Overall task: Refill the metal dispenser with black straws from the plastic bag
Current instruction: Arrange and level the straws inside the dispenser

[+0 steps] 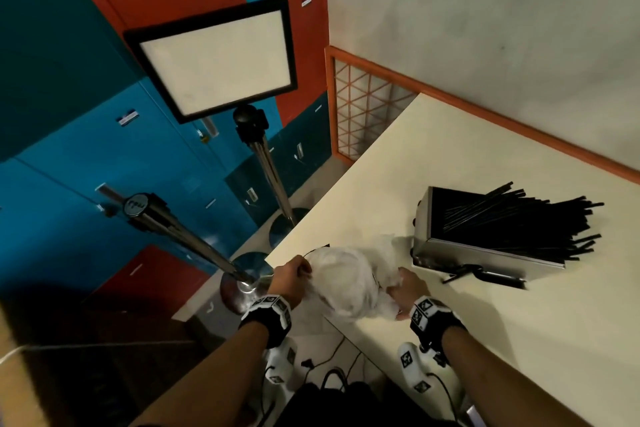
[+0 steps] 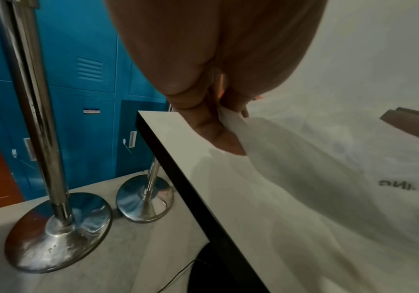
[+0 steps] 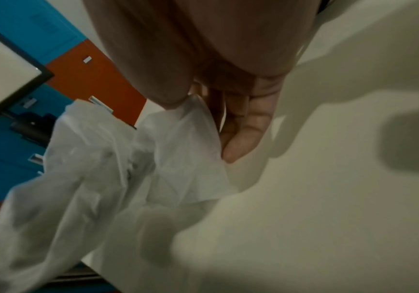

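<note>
A crumpled translucent plastic bag (image 1: 349, 282) lies at the near left corner of the cream table (image 1: 450, 156). My left hand (image 1: 294, 274) pinches its left edge; the left wrist view shows thumb and fingers (image 2: 213, 126) closed on the plastic bag (image 2: 328, 178). My right hand (image 1: 407, 289) grips the bag's right side, its fingers (image 3: 243, 134) curled round a fold of the plastic bag (image 3: 178, 150). To the right stands the metal dispenser (image 1: 485, 253), its top open, with a heap of black straws (image 1: 526, 222) sticking out to the right. No straws show inside the bag.
Two chrome stanchion posts (image 1: 194, 239) with round bases (image 2: 58, 232) stand on the floor left of the table, one carrying a framed sign (image 1: 214, 62). Blue and red lockers (image 1: 86, 114) lie behind. Cables (image 1: 332, 357) hang below the table's near edge.
</note>
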{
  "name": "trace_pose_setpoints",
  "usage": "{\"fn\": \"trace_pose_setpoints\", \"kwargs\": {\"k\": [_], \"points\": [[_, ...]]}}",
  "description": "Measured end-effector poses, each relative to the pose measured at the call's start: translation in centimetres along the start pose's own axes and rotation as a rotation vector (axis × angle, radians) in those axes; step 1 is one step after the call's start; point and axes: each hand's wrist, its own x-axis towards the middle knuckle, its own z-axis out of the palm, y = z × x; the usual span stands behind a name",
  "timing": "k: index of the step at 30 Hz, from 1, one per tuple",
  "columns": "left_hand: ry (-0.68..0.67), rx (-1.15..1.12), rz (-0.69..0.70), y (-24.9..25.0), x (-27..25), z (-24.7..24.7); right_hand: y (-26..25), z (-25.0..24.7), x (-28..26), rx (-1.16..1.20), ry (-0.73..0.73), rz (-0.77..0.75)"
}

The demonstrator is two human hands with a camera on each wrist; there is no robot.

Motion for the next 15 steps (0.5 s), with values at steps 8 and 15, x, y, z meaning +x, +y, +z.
{"fn": "trace_pose_setpoints", "kwargs": {"k": [8, 15], "points": [[-0.05, 0.117, -0.017, 0.2, 1.9, 0.6, 0.8, -1.0, 0.8, -0.151, 0.131, -0.023], [-0.074, 0.232, 0.019, 1.1, 2.4, 0.7, 0.7, -2.3, 0.1, 0.053, 0.076, 0.012]]}}
